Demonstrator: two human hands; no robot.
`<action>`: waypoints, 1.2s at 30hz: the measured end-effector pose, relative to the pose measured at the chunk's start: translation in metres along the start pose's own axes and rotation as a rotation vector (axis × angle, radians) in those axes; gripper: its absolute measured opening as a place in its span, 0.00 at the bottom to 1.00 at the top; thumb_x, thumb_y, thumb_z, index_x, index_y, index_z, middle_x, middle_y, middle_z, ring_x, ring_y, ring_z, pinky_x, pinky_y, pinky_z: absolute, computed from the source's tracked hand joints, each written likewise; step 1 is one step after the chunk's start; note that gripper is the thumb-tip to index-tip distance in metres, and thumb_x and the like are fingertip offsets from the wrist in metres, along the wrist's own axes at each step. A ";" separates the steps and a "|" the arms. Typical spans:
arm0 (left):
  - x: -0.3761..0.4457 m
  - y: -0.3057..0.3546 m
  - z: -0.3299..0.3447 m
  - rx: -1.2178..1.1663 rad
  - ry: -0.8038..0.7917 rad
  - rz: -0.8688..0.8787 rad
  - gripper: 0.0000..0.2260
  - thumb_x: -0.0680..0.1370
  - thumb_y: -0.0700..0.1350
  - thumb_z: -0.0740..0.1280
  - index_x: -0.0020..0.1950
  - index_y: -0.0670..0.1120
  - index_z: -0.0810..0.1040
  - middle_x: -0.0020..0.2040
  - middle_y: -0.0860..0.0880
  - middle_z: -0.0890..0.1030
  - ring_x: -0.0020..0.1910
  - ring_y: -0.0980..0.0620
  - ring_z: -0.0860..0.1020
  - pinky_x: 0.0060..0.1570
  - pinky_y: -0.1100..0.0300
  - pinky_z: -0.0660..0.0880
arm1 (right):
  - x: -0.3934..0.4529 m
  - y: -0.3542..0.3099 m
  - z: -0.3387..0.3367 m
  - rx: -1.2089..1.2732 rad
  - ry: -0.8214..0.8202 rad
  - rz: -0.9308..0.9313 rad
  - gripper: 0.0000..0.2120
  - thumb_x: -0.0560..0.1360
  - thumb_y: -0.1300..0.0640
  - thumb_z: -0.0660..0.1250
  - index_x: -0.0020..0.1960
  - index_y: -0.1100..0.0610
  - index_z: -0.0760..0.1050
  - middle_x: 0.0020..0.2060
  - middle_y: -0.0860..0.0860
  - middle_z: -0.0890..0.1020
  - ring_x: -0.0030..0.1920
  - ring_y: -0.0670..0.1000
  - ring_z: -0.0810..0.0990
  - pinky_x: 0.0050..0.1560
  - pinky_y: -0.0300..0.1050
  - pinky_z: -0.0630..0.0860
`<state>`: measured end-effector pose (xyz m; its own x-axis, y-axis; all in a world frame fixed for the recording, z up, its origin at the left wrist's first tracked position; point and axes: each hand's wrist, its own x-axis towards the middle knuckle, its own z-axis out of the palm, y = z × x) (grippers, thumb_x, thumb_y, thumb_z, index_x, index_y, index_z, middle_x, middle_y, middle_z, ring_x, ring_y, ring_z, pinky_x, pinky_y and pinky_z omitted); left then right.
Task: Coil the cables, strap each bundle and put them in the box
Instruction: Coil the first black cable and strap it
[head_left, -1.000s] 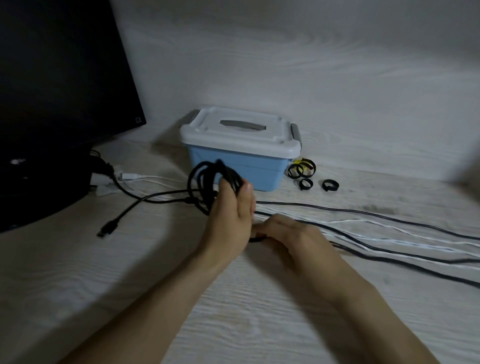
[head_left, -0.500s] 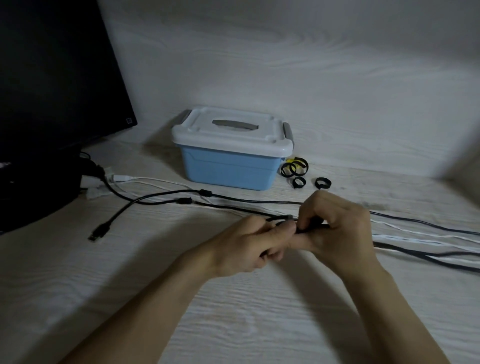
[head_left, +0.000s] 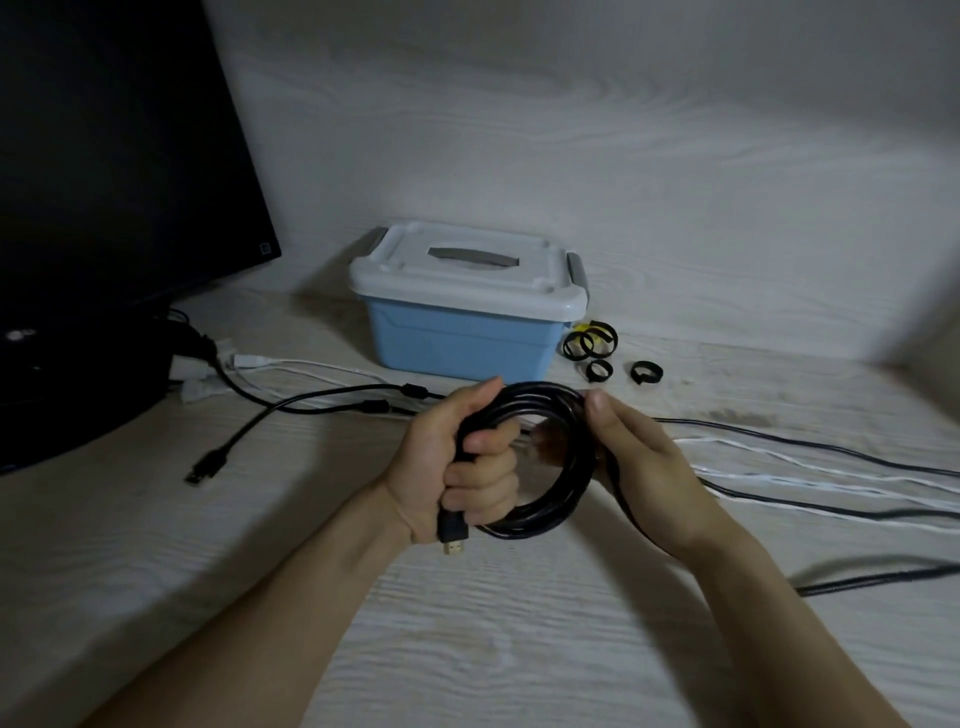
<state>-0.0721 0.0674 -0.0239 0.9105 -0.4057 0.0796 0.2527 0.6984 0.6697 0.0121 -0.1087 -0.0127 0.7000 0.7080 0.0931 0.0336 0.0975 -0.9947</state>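
Note:
A black cable is wound into a round coil (head_left: 558, 499) held upright above the table. My left hand (head_left: 462, 467) grips the coil's left side in a fist, and a gold-tipped plug (head_left: 453, 535) sticks out below it. On the coil's right side my right hand (head_left: 639, 457) holds the loops, thumb on top. A blue box (head_left: 457, 345) with a closed white lid (head_left: 467, 275) stands behind the coil. Several black and yellow straps (head_left: 592, 340) lie curled right of the box. More black and white cables (head_left: 810, 478) run loose across the table to the right.
A dark monitor (head_left: 114, 156) fills the left side, with plugs and cables (head_left: 228, 364) at its base. A loose black USB plug (head_left: 205, 467) lies on the table at the left. A pale wall rises right behind the box.
The hands were low at the table working the black cable. Now they have lifted it as a full round coil, the left fist round one side, the right hand on the other.

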 end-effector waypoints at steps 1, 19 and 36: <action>0.001 0.000 0.000 -0.008 0.009 -0.006 0.22 0.80 0.57 0.55 0.29 0.48 0.66 0.19 0.52 0.57 0.17 0.53 0.56 0.20 0.60 0.57 | -0.001 -0.004 0.004 0.050 0.018 0.026 0.19 0.78 0.44 0.61 0.50 0.59 0.81 0.43 0.58 0.83 0.44 0.58 0.82 0.53 0.52 0.78; 0.001 -0.002 0.001 -0.065 0.080 -0.094 0.17 0.78 0.49 0.53 0.41 0.41 0.75 0.25 0.50 0.69 0.23 0.52 0.69 0.30 0.59 0.70 | 0.000 -0.004 0.007 0.548 0.012 0.359 0.11 0.75 0.51 0.65 0.38 0.52 0.66 0.22 0.46 0.62 0.18 0.44 0.56 0.20 0.39 0.60; 0.002 0.009 0.006 -0.109 0.543 0.289 0.21 0.78 0.56 0.58 0.27 0.49 0.65 0.17 0.55 0.56 0.14 0.57 0.54 0.18 0.64 0.50 | 0.002 -0.001 -0.021 -0.650 0.127 -0.101 0.08 0.81 0.51 0.65 0.48 0.50 0.81 0.36 0.50 0.85 0.30 0.51 0.83 0.32 0.41 0.76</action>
<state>-0.0694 0.0693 -0.0134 0.9763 0.1460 -0.1594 -0.0228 0.8027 0.5959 0.0283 -0.1221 -0.0129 0.7480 0.6258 0.2210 0.4987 -0.3102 -0.8094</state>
